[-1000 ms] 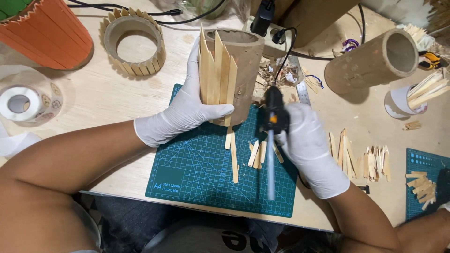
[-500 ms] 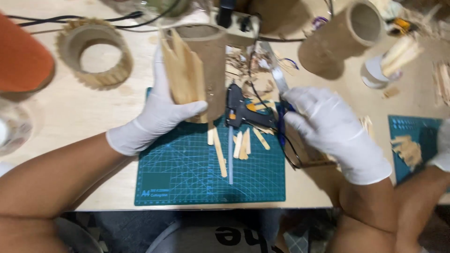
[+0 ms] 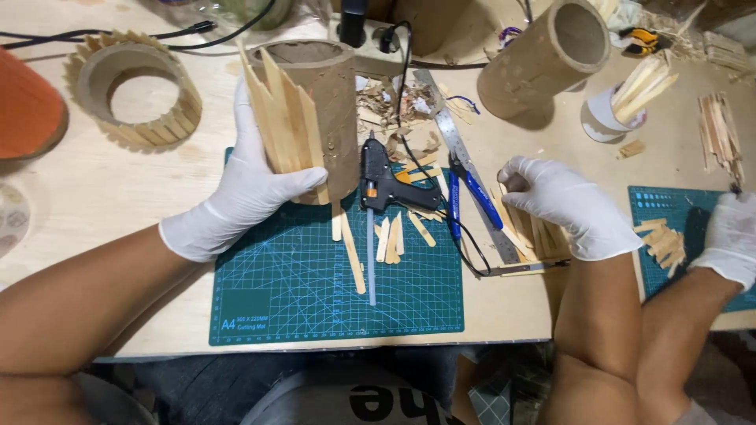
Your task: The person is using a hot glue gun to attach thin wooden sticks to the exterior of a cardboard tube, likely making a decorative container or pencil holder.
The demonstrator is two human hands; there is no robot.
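Cardboard brown tube (image 3: 331, 102), half clad in pale wooden strips (image 3: 285, 126), stood at the upper centre, gripped by your left hand (image 3: 240, 193). Your right hand (image 3: 563, 205) closed over loose sticks (image 3: 529, 232) at centre right. Fresh strips could slip under your thumb; the black glue gun (image 3: 378, 177) lay close by, perhaps hot.

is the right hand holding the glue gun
No, the glue gun lies on the green cutting mat, while the right hand rests on a pile of wooden sticks beside it.

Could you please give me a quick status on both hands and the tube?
Left hand grips cardboard tube, upright on the green mat, sticks on its side. Right hand on loose sticks. Glue gun lies between; a co-worker's gloved hand far right.
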